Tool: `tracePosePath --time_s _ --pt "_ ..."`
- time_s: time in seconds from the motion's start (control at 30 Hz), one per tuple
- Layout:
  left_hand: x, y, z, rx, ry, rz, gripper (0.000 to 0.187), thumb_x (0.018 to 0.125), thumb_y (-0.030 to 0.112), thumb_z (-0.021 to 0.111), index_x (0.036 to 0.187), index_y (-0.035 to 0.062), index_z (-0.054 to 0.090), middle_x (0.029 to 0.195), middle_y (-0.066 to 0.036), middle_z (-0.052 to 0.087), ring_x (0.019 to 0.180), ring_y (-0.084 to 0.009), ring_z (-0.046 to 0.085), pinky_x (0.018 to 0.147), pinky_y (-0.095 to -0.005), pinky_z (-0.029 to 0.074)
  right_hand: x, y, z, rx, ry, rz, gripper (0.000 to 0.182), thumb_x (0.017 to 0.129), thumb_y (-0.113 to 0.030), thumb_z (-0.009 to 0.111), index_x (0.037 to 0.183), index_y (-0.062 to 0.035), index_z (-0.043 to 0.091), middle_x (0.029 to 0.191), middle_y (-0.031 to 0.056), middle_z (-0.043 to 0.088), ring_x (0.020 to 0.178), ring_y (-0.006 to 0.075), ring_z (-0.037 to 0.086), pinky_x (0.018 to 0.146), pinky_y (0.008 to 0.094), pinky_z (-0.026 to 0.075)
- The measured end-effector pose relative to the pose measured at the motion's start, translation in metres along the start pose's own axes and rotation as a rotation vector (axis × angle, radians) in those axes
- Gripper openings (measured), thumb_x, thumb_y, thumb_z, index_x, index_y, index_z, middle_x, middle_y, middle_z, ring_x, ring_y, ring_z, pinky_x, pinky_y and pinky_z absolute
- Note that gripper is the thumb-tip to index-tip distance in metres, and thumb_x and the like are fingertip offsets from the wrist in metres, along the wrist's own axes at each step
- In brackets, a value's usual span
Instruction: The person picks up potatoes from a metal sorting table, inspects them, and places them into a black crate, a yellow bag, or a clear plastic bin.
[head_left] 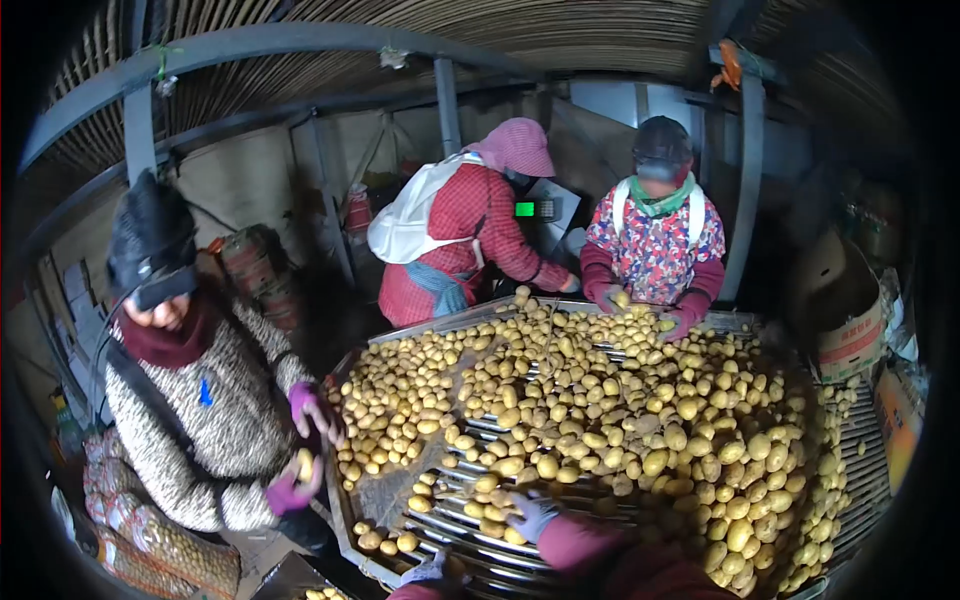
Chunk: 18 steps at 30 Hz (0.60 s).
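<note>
Many yellow potatoes point(655, 462) lie on a sorting table with metal bars point(460, 543). My right hand point(533, 516), in a grey-blue glove under a maroon sleeve, is low at the centre, its fingers apart beside several potatoes on the bars. Near the table's front edge is my left hand point(428, 570), also gloved. Its fingers are dark and blurred, and whether it holds anything cannot be made out. A few potatoes point(388, 542) rest in the front left corner, just beyond my left hand.
At the left a co-worker point(205, 400) in pink gloves holds a potato. Two more people point(460, 230) stand across the table. Net sacks point(165, 540) lie at the lower left. A cardboard box point(850, 335) is at the right, near a slatted chute point(865, 450).
</note>
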<state>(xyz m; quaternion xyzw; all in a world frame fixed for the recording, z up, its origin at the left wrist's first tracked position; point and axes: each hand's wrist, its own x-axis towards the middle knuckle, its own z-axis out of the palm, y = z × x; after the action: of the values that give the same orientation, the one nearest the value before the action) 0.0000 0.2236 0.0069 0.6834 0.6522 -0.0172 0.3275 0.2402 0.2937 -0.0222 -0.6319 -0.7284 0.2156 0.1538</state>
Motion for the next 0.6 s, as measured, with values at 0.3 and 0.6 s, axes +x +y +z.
tracePosePath --time_s 0.3,0.6 --pt "-0.005 0.008 -0.012 -0.026 0.048 -0.095 0.081 0.073 0.058 0.063 0.135 0.0122 0.039 0.128 -0.022 0.050 0.116 -0.0366 0.052 0.098 -0.0424 0.041 0.096 0.021 -0.035 0.505 0.224 -0.388 0.029 0.084 -0.028 0.065 0.103 -0.0073 0.057 0.088 0.0105 0.062 0.085 0.0224 0.061 0.073 0.0358 0.049" --pt "-0.015 0.011 -0.010 -0.046 0.077 -0.175 0.079 0.073 0.057 0.063 0.134 0.0120 0.041 0.126 -0.022 0.051 0.115 -0.0365 0.052 0.097 -0.0423 0.042 0.168 0.074 -0.067 -0.240 0.136 0.223 0.073 0.070 -0.050 0.066 0.134 -0.0228 0.044 0.145 0.0143 0.032 0.125 0.0406 0.039 0.106 0.0570 0.026"
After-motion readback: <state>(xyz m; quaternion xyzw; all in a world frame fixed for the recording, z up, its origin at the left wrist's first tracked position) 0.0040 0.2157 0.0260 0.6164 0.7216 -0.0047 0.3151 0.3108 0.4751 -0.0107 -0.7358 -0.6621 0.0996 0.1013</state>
